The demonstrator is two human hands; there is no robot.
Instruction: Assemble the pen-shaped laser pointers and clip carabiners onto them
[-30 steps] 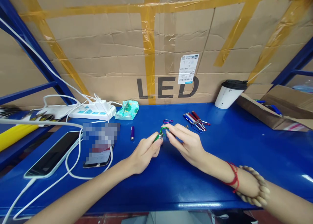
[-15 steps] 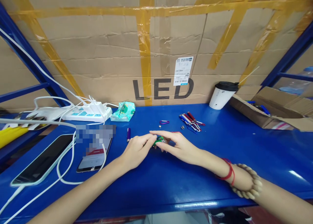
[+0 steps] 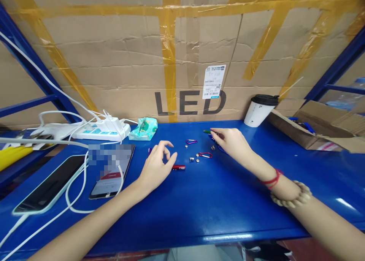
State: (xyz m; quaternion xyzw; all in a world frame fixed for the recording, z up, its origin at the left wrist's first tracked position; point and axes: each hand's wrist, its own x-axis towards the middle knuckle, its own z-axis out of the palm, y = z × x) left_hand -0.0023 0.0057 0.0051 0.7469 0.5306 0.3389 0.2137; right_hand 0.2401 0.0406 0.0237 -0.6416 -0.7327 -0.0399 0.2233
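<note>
My right hand (image 3: 232, 143) pinches a small green keychain flashlight (image 3: 207, 132) over the pile of similar flashlights, which it mostly covers. A blue carabiner clip (image 3: 221, 149) pokes out below that hand. My left hand (image 3: 158, 166) holds nothing; its fingers are curled but apart, just above the table. Beside its thumb lies a red metal tube (image 3: 179, 167), and a purple tube (image 3: 149, 151) is partly hidden behind it. Between the hands are a red carabiner clip (image 3: 205, 155), a purple carabiner clip (image 3: 191, 141), a small metal cap (image 3: 191, 159) and several tiny silver round parts (image 3: 197, 160).
Two phones (image 3: 51, 185) with white cables lie at the left, before a white power strip (image 3: 105, 130). A tissue pack (image 3: 143, 129) sits at the back. To the right stand a paper cup (image 3: 259, 113) and an open cardboard box (image 3: 308, 130). A large carton (image 3: 128, 63) backs the blue table.
My hands have parted. The right one moved back and right with the green flashlight; the left withdrew slightly left. The red tube, red clip and small metal parts now show between them.
</note>
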